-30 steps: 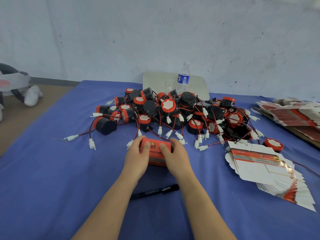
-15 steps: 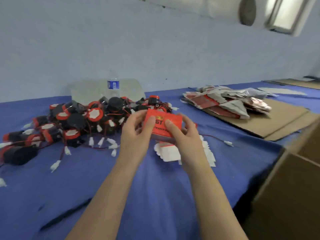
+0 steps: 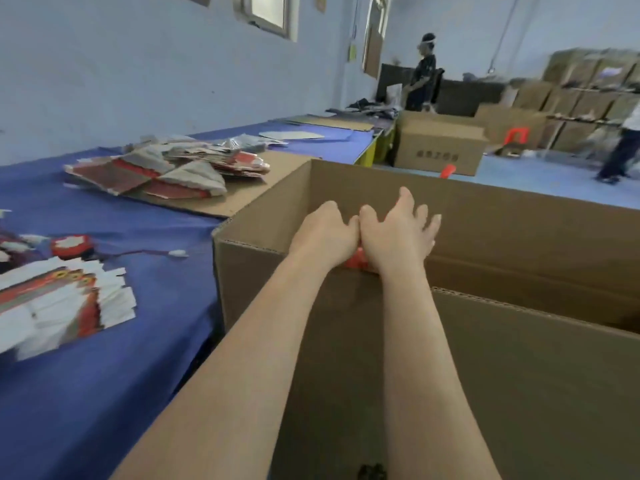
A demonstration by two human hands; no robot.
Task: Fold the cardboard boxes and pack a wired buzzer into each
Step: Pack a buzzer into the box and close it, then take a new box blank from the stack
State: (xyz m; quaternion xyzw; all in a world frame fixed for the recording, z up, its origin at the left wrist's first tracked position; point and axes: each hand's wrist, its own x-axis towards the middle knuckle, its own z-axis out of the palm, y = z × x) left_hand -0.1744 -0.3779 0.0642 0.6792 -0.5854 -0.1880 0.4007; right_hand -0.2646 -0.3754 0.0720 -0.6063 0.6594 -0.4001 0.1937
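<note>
Both my hands reach over the open top of a large brown carton (image 3: 263,202) that stands against the table's right edge. Between them is a small red folded box (image 3: 359,260), of which only a sliver shows under my palms. My left hand (image 3: 323,233) curls its fingers down around the box. My right hand (image 3: 398,233) lies beside it with its fingers spread and straight, its thumb against my left hand. One red-and-black wired buzzer (image 3: 71,244) lies on the blue table, with its white connector (image 3: 178,252) near the carton.
A fanned stack of flat red-and-white box blanks (image 3: 59,306) lies at the left on the blue table (image 3: 104,375). More blanks (image 3: 166,171) are piled on a cardboard sheet behind. Another carton (image 3: 440,147) stands on the floor. A person (image 3: 420,77) stands far back.
My view swung right, from the buzzer pile to the large carton. Both hands carried the small red box off the table and over the carton, and my right hand's fingers spread.
</note>
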